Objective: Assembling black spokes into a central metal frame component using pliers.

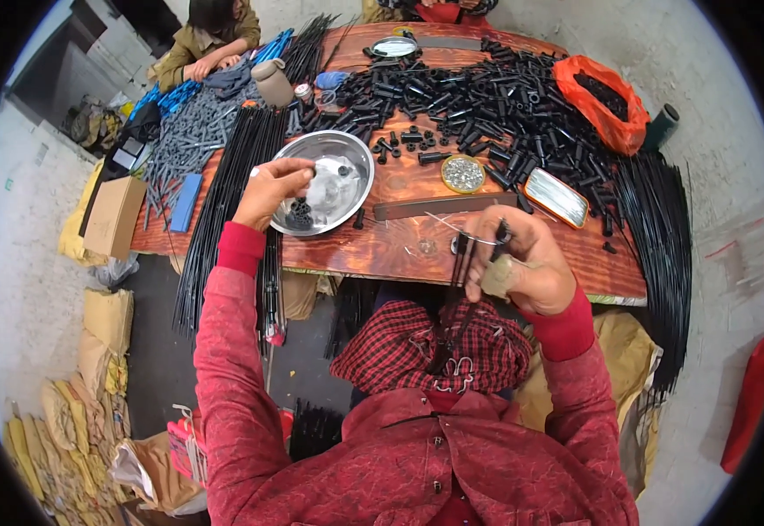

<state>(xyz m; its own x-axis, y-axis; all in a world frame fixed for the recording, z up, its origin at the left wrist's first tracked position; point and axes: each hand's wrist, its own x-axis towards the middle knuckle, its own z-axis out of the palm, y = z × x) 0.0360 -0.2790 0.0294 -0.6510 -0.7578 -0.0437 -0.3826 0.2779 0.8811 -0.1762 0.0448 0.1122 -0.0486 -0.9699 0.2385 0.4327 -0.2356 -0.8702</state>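
Observation:
My left hand (278,186) is over the near left rim of a shiny metal bowl (363,180), its fingertips pinched on a small dark piece. Small black round parts (299,211) lie inside the bowl. To the right, at the table's front edge, my right hand (540,263) is closed round several thin black rods (461,259). A black tubular fitting shows by its fingers, and a pale wrap (499,275) covers its thumb. Behind that hand a flat metal bar (439,206) lies on the wooden table (356,254).
A heap of black tubular parts (487,96) spreads across the table's back. Bundles of long black rods (242,175) overhang its edge. Nearby are a yellow-rimmed dish (463,174), a rectangular tray (556,197) and an orange bag (606,101). A co-worker (211,44) sits at the far left.

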